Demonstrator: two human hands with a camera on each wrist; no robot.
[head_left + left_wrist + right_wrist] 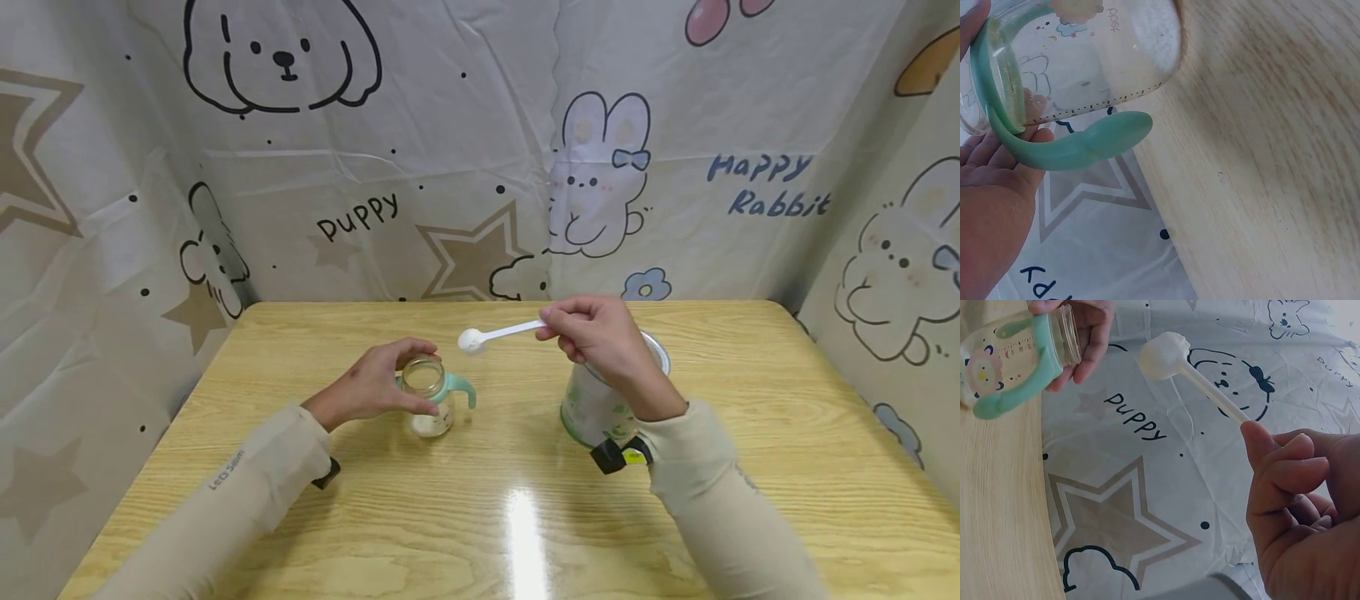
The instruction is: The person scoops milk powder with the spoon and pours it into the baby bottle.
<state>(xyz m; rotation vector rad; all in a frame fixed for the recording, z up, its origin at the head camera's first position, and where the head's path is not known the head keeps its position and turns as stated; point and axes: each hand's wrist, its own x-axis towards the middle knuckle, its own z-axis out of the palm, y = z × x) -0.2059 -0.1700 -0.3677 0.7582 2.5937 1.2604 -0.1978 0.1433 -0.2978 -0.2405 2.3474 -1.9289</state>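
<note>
My left hand (371, 382) grips a clear baby bottle (433, 422) round its neck, thumb on the near side. The bottle stands upright on the table, uncapped, with a mint-green handle (1079, 147) and white powder (1157, 34) at its bottom. Between thumb and fingers, my right hand (603, 337) pinches the end of a long white scoop (513, 331). A heap of white powder (1169, 353) fills the scoop's bowl, held in the air to the right of the bottle's mouth and above it. Below the right hand stands an open can (588, 408), partly covered by the hand and wrist.
The wooden table (517, 542) ends at a cartoon-printed cloth (465, 167) hanging at the back and both sides. A glare spot lies on the tabletop near the front. Dark bands with small devices circle both wrists.
</note>
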